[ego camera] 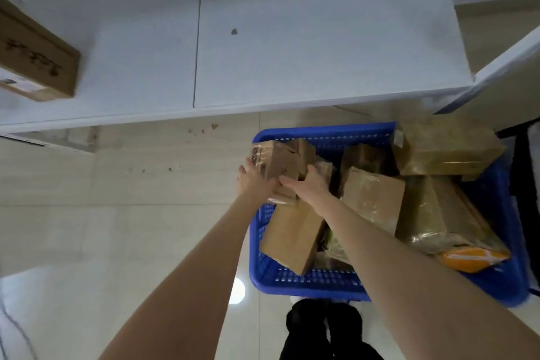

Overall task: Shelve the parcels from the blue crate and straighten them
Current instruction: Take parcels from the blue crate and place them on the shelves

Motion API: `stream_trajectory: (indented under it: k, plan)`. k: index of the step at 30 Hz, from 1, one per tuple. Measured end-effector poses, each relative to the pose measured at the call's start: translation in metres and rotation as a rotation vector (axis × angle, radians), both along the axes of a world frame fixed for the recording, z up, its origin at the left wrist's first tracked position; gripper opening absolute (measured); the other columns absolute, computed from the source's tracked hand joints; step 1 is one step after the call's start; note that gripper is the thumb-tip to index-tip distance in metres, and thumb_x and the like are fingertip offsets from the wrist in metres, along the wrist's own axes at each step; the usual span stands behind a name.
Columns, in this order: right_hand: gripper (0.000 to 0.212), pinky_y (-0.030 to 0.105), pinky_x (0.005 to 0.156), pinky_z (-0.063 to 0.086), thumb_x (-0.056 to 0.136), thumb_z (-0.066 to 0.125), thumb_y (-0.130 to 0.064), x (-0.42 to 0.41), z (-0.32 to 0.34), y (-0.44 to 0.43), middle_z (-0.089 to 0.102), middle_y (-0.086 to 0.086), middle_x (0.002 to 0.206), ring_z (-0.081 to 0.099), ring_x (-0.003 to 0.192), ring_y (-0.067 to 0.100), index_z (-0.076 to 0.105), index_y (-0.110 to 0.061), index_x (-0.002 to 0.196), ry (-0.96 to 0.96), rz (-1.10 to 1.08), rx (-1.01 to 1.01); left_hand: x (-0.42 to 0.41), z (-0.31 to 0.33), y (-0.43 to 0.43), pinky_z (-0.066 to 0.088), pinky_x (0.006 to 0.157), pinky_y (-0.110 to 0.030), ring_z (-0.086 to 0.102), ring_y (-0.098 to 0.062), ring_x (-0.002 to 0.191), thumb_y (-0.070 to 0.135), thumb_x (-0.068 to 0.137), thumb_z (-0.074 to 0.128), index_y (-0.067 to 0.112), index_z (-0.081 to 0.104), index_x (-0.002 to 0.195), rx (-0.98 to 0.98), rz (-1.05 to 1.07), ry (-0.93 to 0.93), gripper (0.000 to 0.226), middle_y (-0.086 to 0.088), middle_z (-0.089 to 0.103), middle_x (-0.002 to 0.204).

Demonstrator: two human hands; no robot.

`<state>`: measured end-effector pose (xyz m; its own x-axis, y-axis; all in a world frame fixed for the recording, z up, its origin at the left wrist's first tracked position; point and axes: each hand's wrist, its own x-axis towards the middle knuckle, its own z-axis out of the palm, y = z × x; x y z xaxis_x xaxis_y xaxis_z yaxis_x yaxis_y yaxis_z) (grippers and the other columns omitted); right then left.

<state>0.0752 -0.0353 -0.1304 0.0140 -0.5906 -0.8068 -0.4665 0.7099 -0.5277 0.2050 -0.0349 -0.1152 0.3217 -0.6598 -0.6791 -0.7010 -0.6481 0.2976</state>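
A blue crate stands on the floor, filled with several cardboard parcels. Both hands hold a small taped cardboard parcel over the crate's far left corner. My left hand grips its left side. My right hand grips its right side, fingers curled over the near edge. A longer brown box lies under my hands. A big taped box sits on the crate's far right corner. The white shelf runs across the top of the view.
One brown box with black print lies at the shelf's left end. An orange padded mailer pokes out at the crate's right side. Pale floor tiles spread to the left. My dark shoes stand just behind the crate.
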Motion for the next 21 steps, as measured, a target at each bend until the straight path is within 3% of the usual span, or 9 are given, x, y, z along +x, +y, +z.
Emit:
stream_trajectory:
  k: [4,8,14,18,21]
  plan:
    - [0.108,0.05,0.112,0.033,0.067,0.074,-0.061,0.017,-0.037,-0.008,0.041,0.005,0.147,0.043,0.131,0.026,0.02,-0.023,0.153,-0.177,-0.131,0.079,0.013,-0.035,-0.009,0.039,0.106,-0.047,0.035,-0.039,0.134,0.043,0.084,0.063,0.012,0.002,0.152,0.078,0.085,0.02,0.097,-0.022,0.026,0.149]
    - [0.133,0.052,0.11,0.035,0.036,0.068,-0.08,0.021,-0.051,-0.009,0.044,0.0,0.145,0.046,0.128,0.024,0.022,-0.032,0.151,-0.289,-0.224,0.148,0.013,-0.042,-0.008,0.048,0.096,-0.038,0.049,-0.032,0.119,0.044,0.077,0.071,0.01,0.023,0.145,0.097,0.077,0.036,0.09,-0.015,0.039,0.135]
    - [0.092,0.049,0.113,0.03,0.078,0.063,-0.066,0.0,0.009,-0.016,0.04,0.0,0.149,0.039,0.135,0.025,0.026,-0.024,0.151,-0.293,-0.294,0.135,0.008,0.006,-0.008,0.046,0.098,-0.04,0.046,-0.026,0.117,0.049,0.062,0.081,0.012,0.031,0.139,-0.007,-0.044,0.012,0.1,-0.007,0.036,0.128]
    - [0.086,0.051,0.104,0.038,0.083,0.05,-0.072,-0.024,0.081,-0.029,0.039,0.008,0.149,0.046,0.127,0.034,0.026,-0.024,0.149,-0.287,-0.388,0.144,0.002,0.079,-0.017,0.039,0.101,-0.033,0.041,-0.023,0.12,0.038,0.062,0.085,0.014,0.028,0.141,-0.169,-0.223,0.016,0.101,-0.005,0.032,0.134]
    - [0.09,0.05,0.097,0.046,0.078,0.045,-0.08,-0.043,0.15,-0.043,0.049,0.011,0.14,0.057,0.111,0.036,0.034,-0.021,0.145,-0.295,-0.496,0.185,-0.001,0.144,-0.022,0.033,0.11,-0.038,0.035,-0.023,0.127,0.03,0.066,0.082,0.015,0.022,0.145,-0.286,-0.422,-0.029,0.1,-0.004,0.029,0.141]
